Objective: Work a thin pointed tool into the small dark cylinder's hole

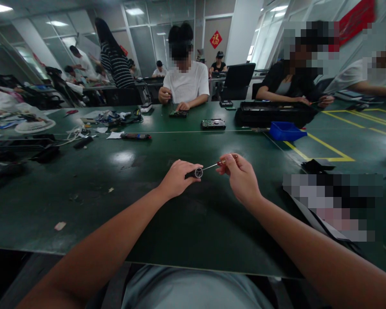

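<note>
My left hand (177,178) is closed around a small black cylindrical part (198,173), whose round, pale-rimmed end faces me. Most of that part is hidden by my fingers, so its kind does not show. In my right hand (241,175) is a screwdriver (210,166) with a thin metal shaft and a reddish handle. Its shaft slants down to the left, and the tip meets the rim of the cylinder or lies just beside it; which one I cannot tell. Both hands hover over the middle of the green table (180,227).
Ahead lie a hard drive (213,124) and a dark electric screwdriver (136,136). A blue bin (286,131) stands to the right, before a long black casing (273,113). Cables and a white fan grille (35,125) lie left. Several people sit around the table.
</note>
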`<state>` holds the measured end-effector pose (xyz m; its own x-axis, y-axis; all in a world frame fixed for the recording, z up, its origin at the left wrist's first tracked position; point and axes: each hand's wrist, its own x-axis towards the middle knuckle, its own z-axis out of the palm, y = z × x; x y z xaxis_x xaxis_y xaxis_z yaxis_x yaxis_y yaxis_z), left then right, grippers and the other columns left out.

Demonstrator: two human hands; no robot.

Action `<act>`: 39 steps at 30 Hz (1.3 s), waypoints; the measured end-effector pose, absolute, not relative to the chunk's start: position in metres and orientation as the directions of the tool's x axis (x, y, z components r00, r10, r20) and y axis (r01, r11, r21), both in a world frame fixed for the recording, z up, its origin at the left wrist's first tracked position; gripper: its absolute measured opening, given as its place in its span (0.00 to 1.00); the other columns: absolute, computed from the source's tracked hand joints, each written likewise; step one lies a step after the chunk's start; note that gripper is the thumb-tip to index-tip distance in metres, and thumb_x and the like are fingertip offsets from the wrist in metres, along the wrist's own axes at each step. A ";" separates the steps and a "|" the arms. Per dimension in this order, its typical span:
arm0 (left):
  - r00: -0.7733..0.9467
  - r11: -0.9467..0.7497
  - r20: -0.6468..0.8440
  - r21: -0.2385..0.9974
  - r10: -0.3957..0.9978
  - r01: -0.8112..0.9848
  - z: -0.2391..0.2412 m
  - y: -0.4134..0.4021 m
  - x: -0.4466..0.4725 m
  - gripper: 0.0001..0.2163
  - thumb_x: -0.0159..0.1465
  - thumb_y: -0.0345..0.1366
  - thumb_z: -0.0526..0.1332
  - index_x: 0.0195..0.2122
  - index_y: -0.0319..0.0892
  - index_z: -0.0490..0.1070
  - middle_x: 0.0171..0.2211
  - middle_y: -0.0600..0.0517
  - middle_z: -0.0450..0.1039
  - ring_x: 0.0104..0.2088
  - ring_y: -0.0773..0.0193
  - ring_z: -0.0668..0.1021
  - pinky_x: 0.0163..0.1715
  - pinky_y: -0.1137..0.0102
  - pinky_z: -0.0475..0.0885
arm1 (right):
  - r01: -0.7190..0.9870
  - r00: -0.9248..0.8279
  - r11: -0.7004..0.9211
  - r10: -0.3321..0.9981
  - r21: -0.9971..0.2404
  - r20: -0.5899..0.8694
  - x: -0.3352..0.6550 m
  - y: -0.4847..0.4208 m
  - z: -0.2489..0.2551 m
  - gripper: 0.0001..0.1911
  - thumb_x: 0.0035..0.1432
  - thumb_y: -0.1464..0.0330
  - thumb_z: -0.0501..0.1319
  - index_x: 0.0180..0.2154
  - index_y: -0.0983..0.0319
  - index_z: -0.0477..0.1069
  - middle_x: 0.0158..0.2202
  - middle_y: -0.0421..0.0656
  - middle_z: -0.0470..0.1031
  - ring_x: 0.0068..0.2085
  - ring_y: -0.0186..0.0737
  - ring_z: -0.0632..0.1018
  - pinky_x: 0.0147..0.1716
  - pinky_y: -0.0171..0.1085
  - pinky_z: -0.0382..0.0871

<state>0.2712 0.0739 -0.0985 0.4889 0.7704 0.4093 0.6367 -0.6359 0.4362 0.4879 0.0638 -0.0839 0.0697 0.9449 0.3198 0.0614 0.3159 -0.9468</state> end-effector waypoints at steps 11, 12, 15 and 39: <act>0.413 -0.576 0.406 0.491 0.815 0.654 -0.101 0.077 0.269 0.17 0.65 0.39 0.66 0.55 0.47 0.73 0.53 0.50 0.77 0.53 0.56 0.76 0.57 0.58 0.66 | -0.090 0.108 0.219 0.972 -0.972 0.209 0.488 0.068 -0.086 0.13 0.63 0.55 0.59 0.35 0.58 0.70 0.30 0.40 0.72 0.30 0.37 0.74 0.36 0.42 0.74; 0.412 -0.576 0.407 0.493 0.815 0.652 -0.101 0.076 0.269 0.17 0.65 0.39 0.66 0.55 0.47 0.73 0.52 0.50 0.77 0.53 0.56 0.76 0.56 0.58 0.66 | -0.035 0.117 0.258 0.961 -0.965 0.252 0.488 0.067 -0.086 0.13 0.63 0.55 0.59 0.36 0.58 0.70 0.30 0.40 0.73 0.31 0.37 0.75 0.36 0.42 0.74; 0.404 -0.571 0.408 0.500 0.819 0.651 -0.101 0.075 0.269 0.17 0.65 0.40 0.66 0.55 0.47 0.73 0.51 0.50 0.77 0.51 0.56 0.76 0.56 0.58 0.67 | 0.103 0.115 0.354 0.924 -0.930 0.365 0.489 0.064 -0.084 0.13 0.66 0.56 0.57 0.38 0.59 0.70 0.30 0.40 0.74 0.32 0.38 0.76 0.36 0.42 0.72; 0.372 -0.546 0.408 0.507 0.834 0.667 -0.100 0.073 0.269 0.17 0.64 0.38 0.67 0.54 0.46 0.74 0.50 0.50 0.78 0.51 0.56 0.76 0.55 0.58 0.68 | 0.471 -0.133 0.516 0.843 -0.715 0.520 0.489 0.048 -0.069 0.06 0.63 0.65 0.58 0.38 0.60 0.72 0.30 0.41 0.77 0.31 0.38 0.77 0.32 0.37 0.67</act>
